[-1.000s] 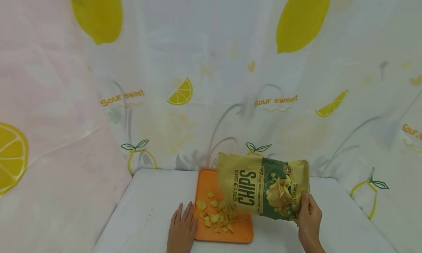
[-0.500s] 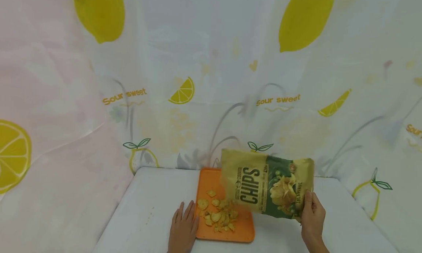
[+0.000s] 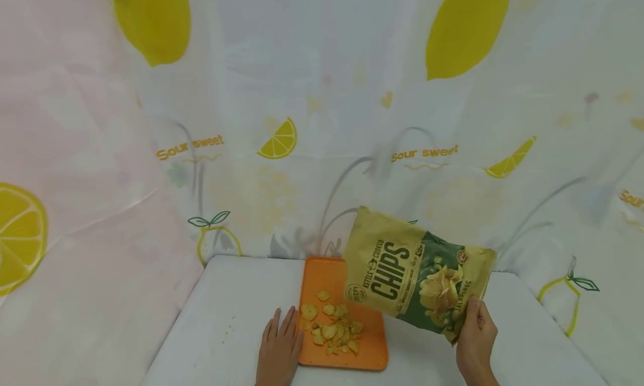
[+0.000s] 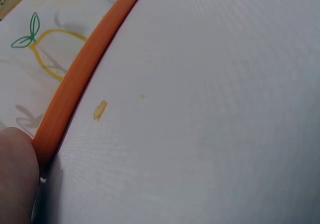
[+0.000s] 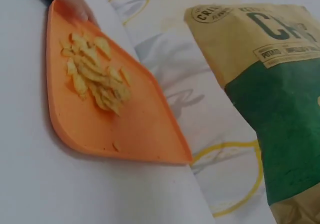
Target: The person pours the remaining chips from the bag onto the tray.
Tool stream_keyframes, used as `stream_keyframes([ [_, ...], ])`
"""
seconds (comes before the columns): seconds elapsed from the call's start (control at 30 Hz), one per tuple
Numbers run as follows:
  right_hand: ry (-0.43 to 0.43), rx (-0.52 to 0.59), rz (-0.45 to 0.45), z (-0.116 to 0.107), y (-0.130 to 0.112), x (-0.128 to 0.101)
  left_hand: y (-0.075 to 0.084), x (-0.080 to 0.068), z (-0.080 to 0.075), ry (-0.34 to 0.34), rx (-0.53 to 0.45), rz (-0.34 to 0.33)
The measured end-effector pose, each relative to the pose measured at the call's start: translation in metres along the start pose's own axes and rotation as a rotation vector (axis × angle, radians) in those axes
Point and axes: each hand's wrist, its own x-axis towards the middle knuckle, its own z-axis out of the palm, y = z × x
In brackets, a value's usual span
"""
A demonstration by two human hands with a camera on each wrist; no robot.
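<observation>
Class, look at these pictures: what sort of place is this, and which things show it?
Probably a staged recording corner, not a real kitchen: a lemon-print curtain walls in a white table, which carries only an orange tray of chips.

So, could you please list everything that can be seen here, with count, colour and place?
chip bag: one, tan and green, held tilted above the tray's right side
tray: one, orange, on the table, middle
chips: one small pile, yellow, lying on the tray
crumb: one, yellow, on the table beside the tray's edge
table: one, white
backdrop cloth: one, white with lemon prints, behind the table
left hand: flat on the table, against the tray's left edge
right hand: grip on the bag's lower right corner
</observation>
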Motion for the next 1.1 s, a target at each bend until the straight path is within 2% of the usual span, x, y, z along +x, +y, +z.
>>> stream_keyframes([
  [0.07, 0.005, 0.008, -0.011, 0.001, -0.0002, -0.0004, -0.0004, -0.0007, 0.0005, -0.006, 0.0, -0.002],
  [0.17, 0.0, -0.075, -0.05, 0.0031, -0.0032, 0.0009, -0.0014, -0.0006, 0.002, -0.008, 0.007, 0.0],
  [0.2, -0.007, -0.066, -0.044, 0.0035, -0.0047, 0.0012, -0.0019, -0.0004, 0.0026, -0.008, 0.008, 0.001],
  [0.33, 0.006, 0.08, -0.016, 0.0031, -0.0085, 0.0022, -0.002, 0.0001, 0.0029, -0.017, 0.005, 0.002],
  [0.4, -0.01, 0.081, -0.013, 0.0017, -0.0093, 0.0037, -0.0018, 0.0003, 0.0029, -0.019, 0.005, 0.006],
  [0.53, -0.064, -0.038, -0.004, -0.0007, -0.0094, 0.0056, -0.0016, 0.0001, 0.0033, -0.008, 0.017, 0.007],
  [0.63, -0.051, -0.019, 0.012, -0.0013, -0.0091, 0.0045, -0.002, 0.0004, 0.0037, 0.0, 0.02, 0.01],
  [0.8, -0.051, -0.035, -0.03, -0.0009, -0.0095, 0.0046, -0.0013, 0.0003, 0.0031, -0.009, 0.015, 0.003],
  [0.97, -0.035, 0.112, -0.018, -0.0018, -0.009, 0.0049, -0.0007, 0.0007, 0.0027, -0.019, 0.009, -0.001],
  [1.1, -0.035, 0.039, -0.051, -0.0026, -0.0082, 0.0062, -0.0015, 0.0004, 0.0032, -0.024, 0.019, -0.005],
])
